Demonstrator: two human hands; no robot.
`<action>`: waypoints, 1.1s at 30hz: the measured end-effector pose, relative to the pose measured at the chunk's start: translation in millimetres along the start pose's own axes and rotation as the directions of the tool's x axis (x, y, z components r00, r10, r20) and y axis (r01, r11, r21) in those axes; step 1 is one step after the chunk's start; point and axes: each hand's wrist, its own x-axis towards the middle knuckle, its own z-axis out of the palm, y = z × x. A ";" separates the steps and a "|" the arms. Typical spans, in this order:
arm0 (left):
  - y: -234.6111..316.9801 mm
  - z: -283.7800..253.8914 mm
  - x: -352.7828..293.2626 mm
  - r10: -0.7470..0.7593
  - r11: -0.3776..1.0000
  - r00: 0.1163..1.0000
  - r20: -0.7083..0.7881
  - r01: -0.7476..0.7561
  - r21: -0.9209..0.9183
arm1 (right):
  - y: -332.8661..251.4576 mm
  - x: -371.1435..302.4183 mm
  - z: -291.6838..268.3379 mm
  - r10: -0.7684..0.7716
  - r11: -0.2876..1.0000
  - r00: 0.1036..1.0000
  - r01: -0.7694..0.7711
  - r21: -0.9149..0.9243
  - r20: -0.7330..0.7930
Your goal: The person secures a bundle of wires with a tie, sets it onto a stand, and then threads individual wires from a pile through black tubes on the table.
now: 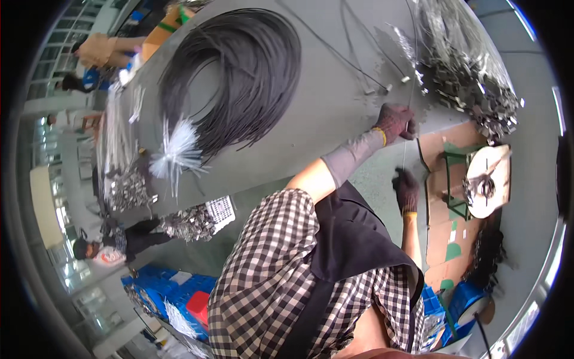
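Observation:
My left hand (394, 122), in a dark knitted glove with a yellow cuff, is above the edge of the grey table (323, 137). Its fingers are closed round a thin dark cable (404, 154). That cable runs from the far edge of the view through the left hand and down to my right hand (407, 190). The right hand, gloved the same way, hangs off the table edge with its fingers bent around the cable's lower part; their exact grip is blurred. Loose cables with small pale end pieces (385, 90) lie just beyond the left hand.
A large coil of black cables (263, 72) with white ends (178, 149) covers the table's left half. Bundled cables with metal connectors (478, 99) lie at far right. A cardboard-sided reel (501, 164) and cartons (439, 206) stand right. Other people (104, 251) are at left.

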 end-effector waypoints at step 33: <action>23.0 20.0 44.7 0.278 0.868 0.931 0.235 -0.349 0.354 | -144.6 162.1 -8.7 0.146 0.880 0.935 0.026 0.473 -0.323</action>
